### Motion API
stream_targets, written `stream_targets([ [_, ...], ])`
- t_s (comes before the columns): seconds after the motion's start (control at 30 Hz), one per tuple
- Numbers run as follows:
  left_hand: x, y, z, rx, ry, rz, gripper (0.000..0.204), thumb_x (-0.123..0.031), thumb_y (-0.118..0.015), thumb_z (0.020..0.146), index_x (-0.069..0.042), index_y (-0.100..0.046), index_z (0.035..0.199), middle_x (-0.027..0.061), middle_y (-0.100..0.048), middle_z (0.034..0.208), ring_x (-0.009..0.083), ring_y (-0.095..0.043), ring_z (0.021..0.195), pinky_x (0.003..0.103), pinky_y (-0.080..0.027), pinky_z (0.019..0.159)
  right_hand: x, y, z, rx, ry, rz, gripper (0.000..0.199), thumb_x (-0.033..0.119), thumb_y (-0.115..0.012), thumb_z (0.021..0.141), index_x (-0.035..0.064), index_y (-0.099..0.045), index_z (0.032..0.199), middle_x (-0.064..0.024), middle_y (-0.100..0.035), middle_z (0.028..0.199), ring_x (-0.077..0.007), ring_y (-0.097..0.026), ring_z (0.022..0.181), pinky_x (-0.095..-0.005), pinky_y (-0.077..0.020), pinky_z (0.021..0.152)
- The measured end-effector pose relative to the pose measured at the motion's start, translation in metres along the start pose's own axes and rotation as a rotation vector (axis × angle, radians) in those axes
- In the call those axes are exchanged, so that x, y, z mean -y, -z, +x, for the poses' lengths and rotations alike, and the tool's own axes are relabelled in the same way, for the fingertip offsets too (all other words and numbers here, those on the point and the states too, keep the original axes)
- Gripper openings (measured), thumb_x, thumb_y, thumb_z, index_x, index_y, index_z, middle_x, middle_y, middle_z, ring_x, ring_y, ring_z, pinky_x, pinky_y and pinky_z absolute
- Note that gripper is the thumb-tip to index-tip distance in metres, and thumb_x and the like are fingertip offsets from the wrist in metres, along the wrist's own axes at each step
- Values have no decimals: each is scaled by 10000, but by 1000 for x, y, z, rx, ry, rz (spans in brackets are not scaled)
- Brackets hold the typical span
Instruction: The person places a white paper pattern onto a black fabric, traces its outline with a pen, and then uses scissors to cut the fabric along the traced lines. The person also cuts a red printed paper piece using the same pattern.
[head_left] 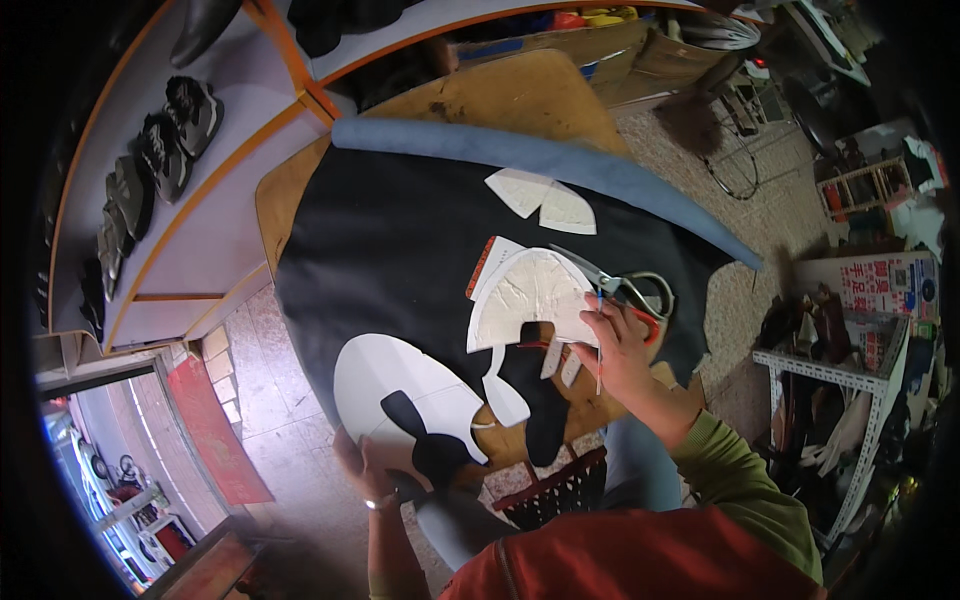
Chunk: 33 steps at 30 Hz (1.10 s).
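Note:
My right hand (622, 350) is closed on a thin pen (599, 372) above the right end of a curved cream paper pattern (530, 285). Beside those fingers lie scissors (650, 290), partly hidden by the hand. The pattern rests on a black leather-like sheet (400, 240) whose far edge is rolled, showing a blue-grey underside (470, 142). At the near left edge, my left hand (365, 468) is next to a large white rounded pattern piece (385, 365); its fingers are blurred. A black cut piece (437, 455) partly overlaps that white piece.
Under the sheet is a wooden table (510, 85). A smaller cream pattern (565, 208) lies farther back, a narrow white piece (507, 400) nearer me. Shoes (190, 115) line shelves at left; a white metal stand (850, 375) is at right.

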<state>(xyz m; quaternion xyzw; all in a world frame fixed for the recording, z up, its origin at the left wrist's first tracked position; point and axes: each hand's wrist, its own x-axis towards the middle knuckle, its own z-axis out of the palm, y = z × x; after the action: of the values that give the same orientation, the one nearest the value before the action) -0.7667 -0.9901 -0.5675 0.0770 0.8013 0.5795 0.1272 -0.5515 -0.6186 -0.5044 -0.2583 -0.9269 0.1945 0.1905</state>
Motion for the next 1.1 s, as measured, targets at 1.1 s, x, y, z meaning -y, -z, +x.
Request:
stream_targets([
  [1.1, -676, -323, -256, 1171, -177, -524, 267, -146, -640, 945, 25, -637, 1150, 9, -678, 1009, 57, -575, 848, 234, -467, 785, 33, 621, -133, -820, -380, 833, 522, 95, -713, 851, 20, -458, 1301, -132, -529, 1271, -183, -577, 1057, -325, -478, 910],
])
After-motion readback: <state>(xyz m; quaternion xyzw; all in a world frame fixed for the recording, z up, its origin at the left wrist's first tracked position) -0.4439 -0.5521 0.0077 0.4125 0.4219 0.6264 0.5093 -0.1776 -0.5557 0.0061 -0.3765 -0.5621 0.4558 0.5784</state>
